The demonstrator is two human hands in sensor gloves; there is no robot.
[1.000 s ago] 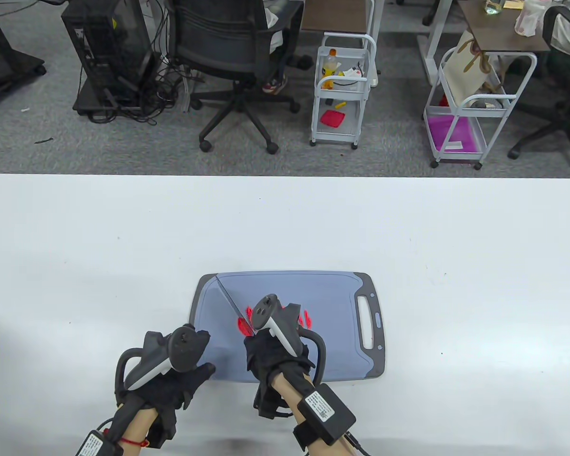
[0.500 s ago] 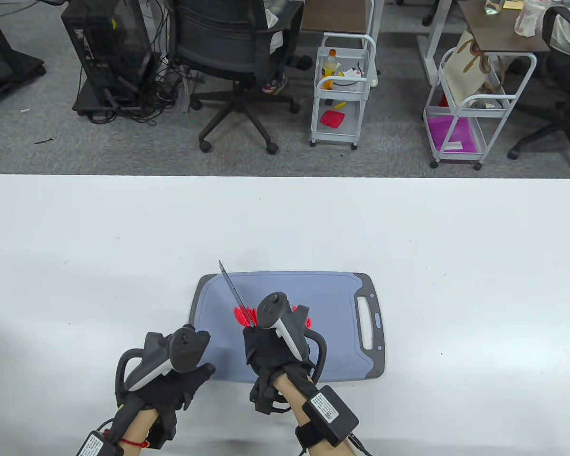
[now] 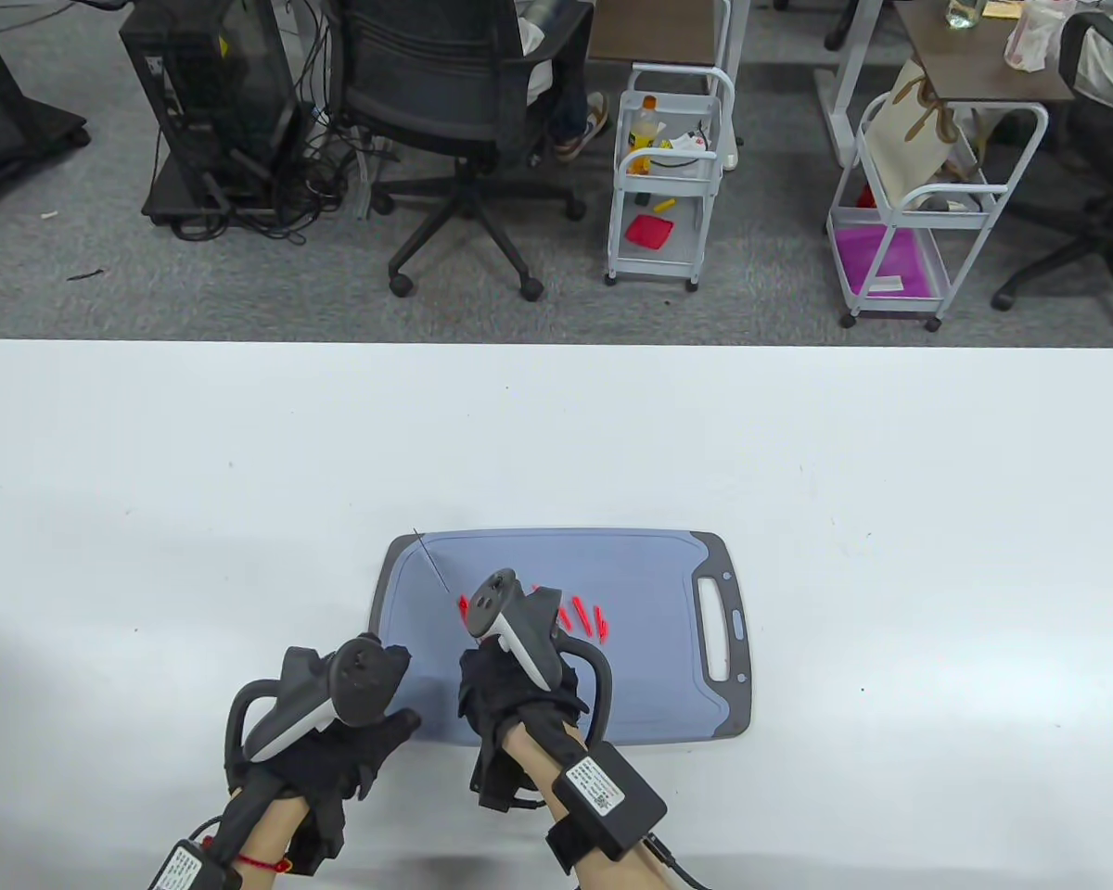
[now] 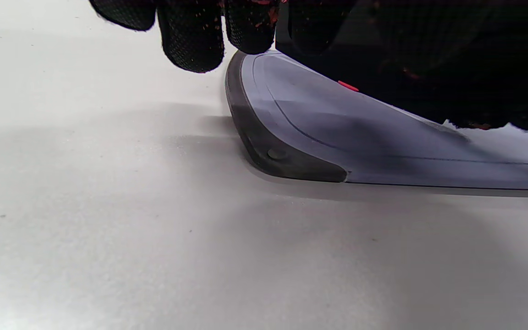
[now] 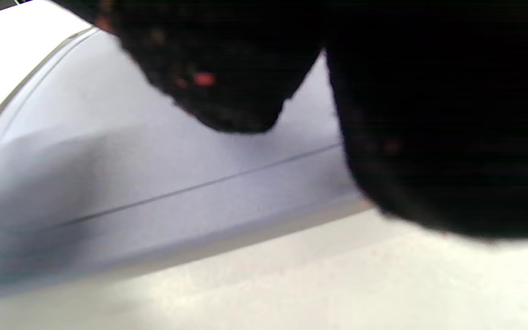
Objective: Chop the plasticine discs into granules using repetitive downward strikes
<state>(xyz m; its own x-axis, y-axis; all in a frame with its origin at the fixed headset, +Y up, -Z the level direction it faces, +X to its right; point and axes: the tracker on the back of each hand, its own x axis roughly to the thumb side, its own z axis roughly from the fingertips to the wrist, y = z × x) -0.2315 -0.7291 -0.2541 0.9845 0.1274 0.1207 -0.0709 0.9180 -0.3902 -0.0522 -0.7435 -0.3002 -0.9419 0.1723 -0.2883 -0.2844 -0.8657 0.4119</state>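
Right hand with knife over the red plasticine on the cutting board; left hand steadying the board's near left corner

We find the right hand (image 3: 510, 691) closed around a knife handle we cannot see under the glove; the thin blade of the knife (image 3: 431, 565) runs away and to the left, towards the board's far left corner. We note red plasticine pieces (image 3: 582, 617) lying as slivers mid-board on the grey-blue cutting board (image 3: 649, 575), just beside and partly under that hand. We record the left hand (image 3: 352, 742) resting at the board's near left corner, fingers (image 4: 190, 41) extended over the edge, gripping nothing. The board sits on the white table (image 3: 798, 445), and whether the blade touches the board we cannot tell
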